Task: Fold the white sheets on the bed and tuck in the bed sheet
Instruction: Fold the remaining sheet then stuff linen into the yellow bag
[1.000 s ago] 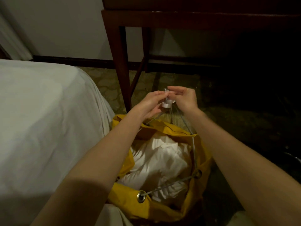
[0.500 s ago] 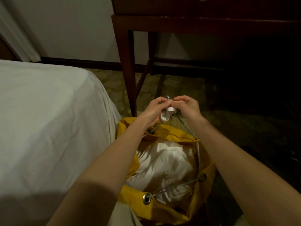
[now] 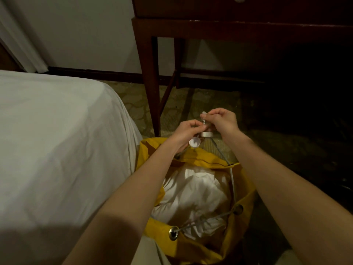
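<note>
Two forearms reach out over an open yellow bag (image 3: 152,226) stuffed with white sheets (image 3: 191,192), directly below the hands. Left hand (image 3: 186,131) and right hand (image 3: 222,121) meet above the bag's far rim, both pinching the drawstring cord (image 3: 204,116); two round cord stoppers (image 3: 206,134) hang just beneath. Bed sheet (image 3: 57,140) covers the bed left of the hands. Dark wooden table (image 3: 152,73) stands beyond them.

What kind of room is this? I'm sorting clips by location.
Probably a hotel bedroom: a bed under a white sheet, a dark wooden desk on patterned carpet, and a yellow laundry bag stuffed with white linen.
</note>
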A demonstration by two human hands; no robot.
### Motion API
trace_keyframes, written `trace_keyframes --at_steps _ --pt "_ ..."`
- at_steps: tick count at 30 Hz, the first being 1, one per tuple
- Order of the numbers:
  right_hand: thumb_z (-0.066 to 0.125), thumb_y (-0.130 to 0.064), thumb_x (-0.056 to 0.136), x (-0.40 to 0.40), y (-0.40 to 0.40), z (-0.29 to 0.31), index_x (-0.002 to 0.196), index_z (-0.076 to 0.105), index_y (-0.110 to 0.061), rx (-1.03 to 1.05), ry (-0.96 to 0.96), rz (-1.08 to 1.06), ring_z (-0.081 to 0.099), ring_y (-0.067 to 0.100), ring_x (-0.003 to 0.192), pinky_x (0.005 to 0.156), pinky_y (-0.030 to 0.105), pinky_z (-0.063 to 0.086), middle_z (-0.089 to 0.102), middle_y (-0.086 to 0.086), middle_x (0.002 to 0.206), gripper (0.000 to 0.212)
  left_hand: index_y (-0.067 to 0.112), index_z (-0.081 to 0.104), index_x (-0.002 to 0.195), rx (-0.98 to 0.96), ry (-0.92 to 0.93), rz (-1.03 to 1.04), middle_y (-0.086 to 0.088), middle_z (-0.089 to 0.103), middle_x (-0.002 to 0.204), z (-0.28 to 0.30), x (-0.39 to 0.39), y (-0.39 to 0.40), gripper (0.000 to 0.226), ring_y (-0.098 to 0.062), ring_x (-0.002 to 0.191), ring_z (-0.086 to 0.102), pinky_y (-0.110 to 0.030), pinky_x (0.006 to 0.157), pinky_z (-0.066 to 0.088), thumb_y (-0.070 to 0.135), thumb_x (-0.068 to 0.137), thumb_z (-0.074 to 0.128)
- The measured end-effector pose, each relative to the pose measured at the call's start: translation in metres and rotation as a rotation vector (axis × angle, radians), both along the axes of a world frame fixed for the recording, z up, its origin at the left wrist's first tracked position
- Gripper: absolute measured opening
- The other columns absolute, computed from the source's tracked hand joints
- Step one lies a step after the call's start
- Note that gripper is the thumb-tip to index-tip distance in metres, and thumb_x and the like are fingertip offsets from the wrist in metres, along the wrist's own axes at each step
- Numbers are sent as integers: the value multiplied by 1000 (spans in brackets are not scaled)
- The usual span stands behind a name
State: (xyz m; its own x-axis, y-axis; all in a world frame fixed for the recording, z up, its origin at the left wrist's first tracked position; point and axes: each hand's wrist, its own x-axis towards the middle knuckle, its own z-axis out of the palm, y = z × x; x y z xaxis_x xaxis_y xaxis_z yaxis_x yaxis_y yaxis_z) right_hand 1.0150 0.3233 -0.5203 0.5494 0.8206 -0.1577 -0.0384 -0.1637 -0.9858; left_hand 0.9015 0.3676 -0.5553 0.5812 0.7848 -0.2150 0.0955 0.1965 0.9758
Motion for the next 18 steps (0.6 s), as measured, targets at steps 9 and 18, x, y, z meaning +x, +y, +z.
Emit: trace_keyframes --at_steps 9,18 --pt "54 -11 94 -12 -7 -19 116 60 6 -65 230 309 66 19 85 74 21 54 66 19 103 28 0 70 105 87 53 220 -7 71 94 12 -4 16 22 -14 92 64 -24 84 52 8 85 68" --pt "38 0 97 -6 10 10 115 56 12 -1 -134 440 58 26 91 78 28 50 59 23 100 27 0 70 102 125 -14 179 0 72 77 58 21 17 20 -7 70 69 -21 61 56 5 83 71"
